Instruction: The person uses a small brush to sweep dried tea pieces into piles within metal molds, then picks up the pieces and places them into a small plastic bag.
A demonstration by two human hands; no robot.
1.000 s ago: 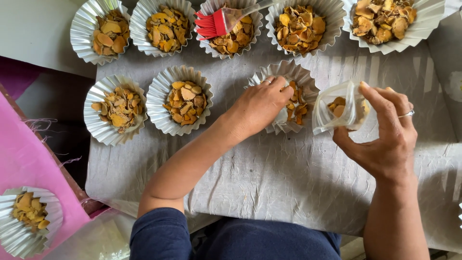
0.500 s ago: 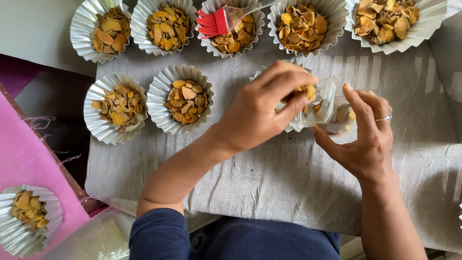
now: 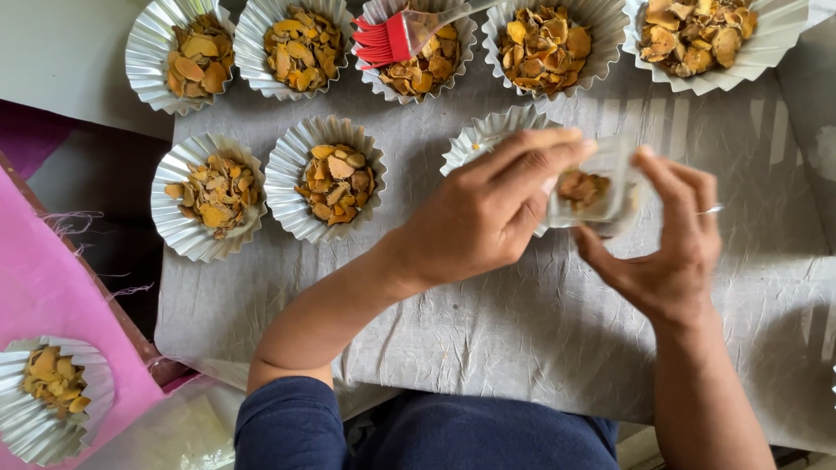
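My right hand [image 3: 666, 235] holds a small clear plastic bag [image 3: 601, 187] with orange-yellow dried slices inside. My left hand [image 3: 488, 209] reaches across from the left, its fingertips pinching the bag's top edge. Both hands hover over a pleated foil cup [image 3: 488, 139], most of which my left hand hides. Its contents cannot be seen.
Several foil cups of dried yellow slices stand in rows on the crinkled grey sheet [image 3: 540, 331]. A red silicone brush [image 3: 392, 39] lies across one cup at the back. One more filled cup [image 3: 48, 396] sits on a pink surface [image 3: 43, 287] at lower left.
My left hand lifted off the foil cup and moved right onto the bag. My right hand brought the bag left and lower, so both hands now meet on it.
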